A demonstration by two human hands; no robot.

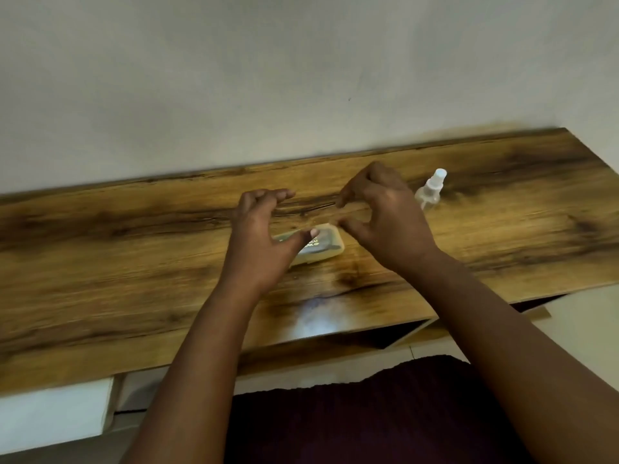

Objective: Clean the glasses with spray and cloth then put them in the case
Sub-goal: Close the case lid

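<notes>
A translucent pale case (330, 246) lies flat on the wooden table (134, 262), and a dark shape shows through its lid, likely the glasses. My left hand (258, 242) hovers over the case's left half and hides it, with the fingers curved and the thumb spread. My right hand (385, 219) hovers just right of the case, its fingers and thumb curved toward each other. I see nothing held in either hand. A small clear spray bottle (430, 192) with a white nozzle stands upright behind my right hand. No cloth is visible.
The table runs along a white wall (301, 78), and its right end lies past the bottle. A dark opening (385, 336) shows below the front edge. A white block (50, 420) sits at lower left. My lap in dark maroon fabric (368, 413) is close to the table.
</notes>
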